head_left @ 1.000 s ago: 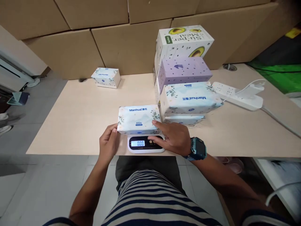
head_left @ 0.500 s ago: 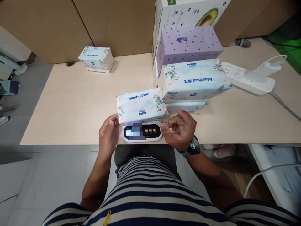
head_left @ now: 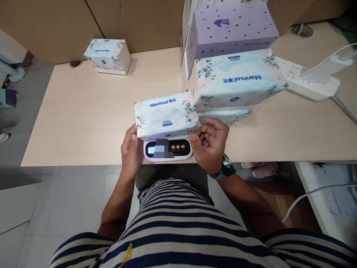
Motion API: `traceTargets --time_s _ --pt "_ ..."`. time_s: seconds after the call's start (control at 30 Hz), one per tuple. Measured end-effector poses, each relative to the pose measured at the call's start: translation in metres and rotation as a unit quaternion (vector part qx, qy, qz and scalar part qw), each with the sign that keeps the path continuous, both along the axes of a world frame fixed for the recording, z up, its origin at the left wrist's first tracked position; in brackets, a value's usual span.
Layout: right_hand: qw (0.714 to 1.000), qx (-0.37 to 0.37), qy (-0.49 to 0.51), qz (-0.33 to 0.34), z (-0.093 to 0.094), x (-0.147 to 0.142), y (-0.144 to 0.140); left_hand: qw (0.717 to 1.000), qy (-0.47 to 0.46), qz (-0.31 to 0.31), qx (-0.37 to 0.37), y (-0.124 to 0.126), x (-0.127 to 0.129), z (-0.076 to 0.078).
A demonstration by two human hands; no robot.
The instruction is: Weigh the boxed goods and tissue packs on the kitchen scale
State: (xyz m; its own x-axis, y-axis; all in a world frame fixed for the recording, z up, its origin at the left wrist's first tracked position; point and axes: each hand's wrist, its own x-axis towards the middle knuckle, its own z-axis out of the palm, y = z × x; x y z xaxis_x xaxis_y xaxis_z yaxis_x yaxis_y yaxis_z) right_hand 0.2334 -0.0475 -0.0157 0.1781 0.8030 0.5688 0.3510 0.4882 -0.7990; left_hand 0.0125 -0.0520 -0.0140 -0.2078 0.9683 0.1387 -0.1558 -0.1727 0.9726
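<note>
At the far left of the pale wooden tabletop (head_left: 83, 111), near its back edge, a small soft pack of tissues in white and light-blue floral wrapping (head_left: 107, 56) lies alone, well apart from everything else, in front of a wall of brown cardboard cartons (head_left: 55, 26). Nearer the front edge, the left hand (head_left: 131, 150) is partly open, its fingertips resting against the lower left end of a soft rectangular tissue pack in white and pale-blue floral wrapping printed "Manhua" (head_left: 166, 115); it touches the pack rather than closing around it. That pack lies flat on a small white digital kitchen scale with a black display panel and three gold buttons (head_left: 168, 149), which sits at the table's front edge; the pack covers the platform and leaves only the panel showing, and the reading is blurred. The right hand (head_left: 211, 143), with a dark blue-green watch (head_left: 225, 168) on its wrist, is loosely curled just beside the pack's lower right corner, thumb tip at or just off the corner; whether it touches cannot be told, and it holds nothing. Behind and to the right stands a stack: larger floral "Manhua" tissue packs (head_left: 237, 80) under a lilac cardboard box with dark speckles (head_left: 228, 31). Farther right lie a white power strip (head_left: 312, 83) and white cable (head_left: 329, 59).
</note>
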Motion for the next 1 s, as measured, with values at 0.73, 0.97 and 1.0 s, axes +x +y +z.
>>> traceTargets --time_s 0.73,0.97,1.0 --pt "0.987 -0.132 -0.092 0.003 -0.009 0.015 0.003 0.997 0.062 -0.031 0.035 -0.001 0.004 -0.012" --pt "0.993 -0.078 -0.089 0.002 -0.006 0.015 0.004 0.994 0.109 -0.025 0.017 -0.004 0.009 -0.006" --pt "0.993 -0.079 -0.087 0.003 -0.006 0.014 0.005 0.993 0.118 -0.024 0.014 -0.005 0.009 -0.005"
